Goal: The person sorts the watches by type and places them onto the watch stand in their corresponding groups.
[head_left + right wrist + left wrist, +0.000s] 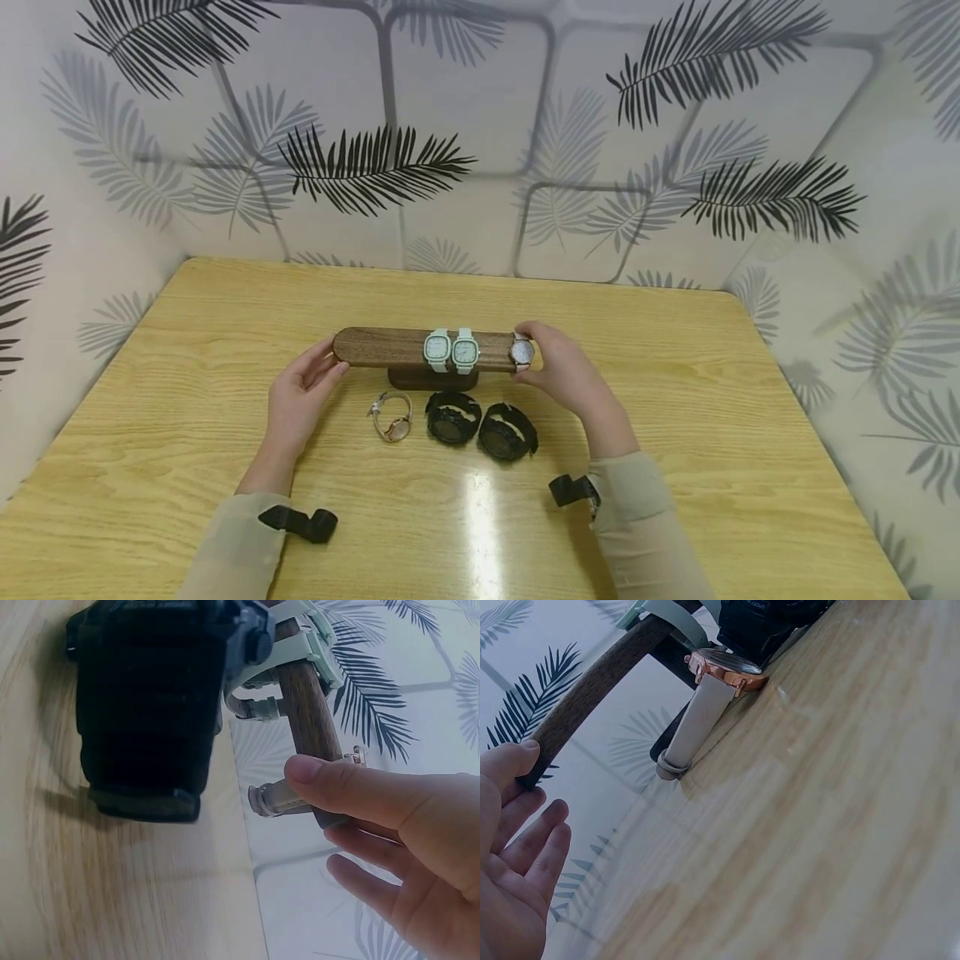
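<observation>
A dark wooden watch stand [390,346], a long bar on a short base, stands on the table. My left hand [296,400] pinches the bar's left end between thumb and fingers, as the left wrist view also shows. Around the bar's middle sit two mint-green square watches [437,348] [465,352], side by side. Near the right end is a round watch [522,352] with a pale strap. My right hand [562,367] grips it across the bar; in the right wrist view the thumb [322,776] covers part of strap and wood.
In front of the stand lie a rose-gold watch [398,429] with a pale strap and two bulky black watches [453,418] [507,432]. The wood-grain table [675,400] meets a leaf-patterned wall covering [480,217] at the back.
</observation>
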Demonstrator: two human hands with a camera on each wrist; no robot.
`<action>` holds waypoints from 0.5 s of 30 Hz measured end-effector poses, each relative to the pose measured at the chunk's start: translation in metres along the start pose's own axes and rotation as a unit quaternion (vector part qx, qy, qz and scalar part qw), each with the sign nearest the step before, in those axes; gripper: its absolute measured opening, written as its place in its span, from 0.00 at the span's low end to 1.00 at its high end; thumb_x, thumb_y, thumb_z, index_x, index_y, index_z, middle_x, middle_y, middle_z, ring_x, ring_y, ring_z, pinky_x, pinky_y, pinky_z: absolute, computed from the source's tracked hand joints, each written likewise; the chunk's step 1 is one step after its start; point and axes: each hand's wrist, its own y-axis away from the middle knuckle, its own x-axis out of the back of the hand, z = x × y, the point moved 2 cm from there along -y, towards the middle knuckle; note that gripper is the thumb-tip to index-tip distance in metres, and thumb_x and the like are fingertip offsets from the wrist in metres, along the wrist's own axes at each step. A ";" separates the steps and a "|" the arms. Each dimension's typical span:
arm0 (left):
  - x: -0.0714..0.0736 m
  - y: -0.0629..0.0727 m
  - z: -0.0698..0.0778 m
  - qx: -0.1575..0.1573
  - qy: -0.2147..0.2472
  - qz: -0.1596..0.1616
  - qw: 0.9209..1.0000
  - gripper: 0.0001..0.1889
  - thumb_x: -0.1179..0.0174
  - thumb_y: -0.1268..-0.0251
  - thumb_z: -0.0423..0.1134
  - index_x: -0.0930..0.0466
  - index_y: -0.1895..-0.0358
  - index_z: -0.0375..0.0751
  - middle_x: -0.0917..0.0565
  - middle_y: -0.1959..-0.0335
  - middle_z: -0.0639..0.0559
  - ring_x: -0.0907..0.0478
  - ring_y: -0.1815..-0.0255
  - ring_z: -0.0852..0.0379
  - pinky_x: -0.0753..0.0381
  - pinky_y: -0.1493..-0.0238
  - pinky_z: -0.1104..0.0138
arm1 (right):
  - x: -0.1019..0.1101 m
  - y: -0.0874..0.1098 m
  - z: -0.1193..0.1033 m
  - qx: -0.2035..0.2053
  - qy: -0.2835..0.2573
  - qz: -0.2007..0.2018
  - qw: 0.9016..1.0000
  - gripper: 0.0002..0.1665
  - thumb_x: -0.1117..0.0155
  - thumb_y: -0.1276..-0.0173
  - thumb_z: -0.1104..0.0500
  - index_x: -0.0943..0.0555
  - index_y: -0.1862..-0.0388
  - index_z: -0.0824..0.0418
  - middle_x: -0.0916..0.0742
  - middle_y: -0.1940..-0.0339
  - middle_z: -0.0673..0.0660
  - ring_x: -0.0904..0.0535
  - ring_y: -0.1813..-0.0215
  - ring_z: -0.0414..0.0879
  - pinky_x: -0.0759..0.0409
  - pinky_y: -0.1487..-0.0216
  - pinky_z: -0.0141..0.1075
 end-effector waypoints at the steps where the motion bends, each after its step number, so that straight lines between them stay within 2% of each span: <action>1: 0.000 0.000 0.000 -0.001 -0.001 0.000 1.000 0.26 0.39 0.34 0.36 0.30 0.34 0.35 0.26 0.38 0.39 0.25 0.42 0.58 0.25 0.47 0.77 | 0.000 0.000 0.000 0.000 0.002 0.001 1.000 0.38 0.22 0.49 0.62 0.28 0.40 0.69 0.20 0.43 0.63 0.25 0.42 0.57 0.27 0.38 0.47; 4: 0.000 -0.003 -0.011 -0.006 0.002 0.002 1.000 0.26 0.38 0.35 0.37 0.29 0.34 0.39 0.26 0.38 0.40 0.25 0.43 0.61 0.25 0.47 0.77 | 0.000 -0.001 -0.001 0.003 0.011 0.004 1.000 0.38 0.22 0.49 0.62 0.28 0.41 0.69 0.20 0.45 0.64 0.25 0.43 0.57 0.27 0.39 0.47; 15: 0.000 -0.003 -0.012 -0.011 0.014 0.004 1.000 0.26 0.37 0.35 0.36 0.29 0.35 0.40 0.25 0.38 0.41 0.25 0.45 0.64 0.24 0.47 0.76 | 0.000 0.000 0.002 0.002 0.016 0.008 1.000 0.40 0.21 0.51 0.59 0.28 0.40 0.65 0.19 0.44 0.62 0.25 0.43 0.57 0.27 0.39 0.49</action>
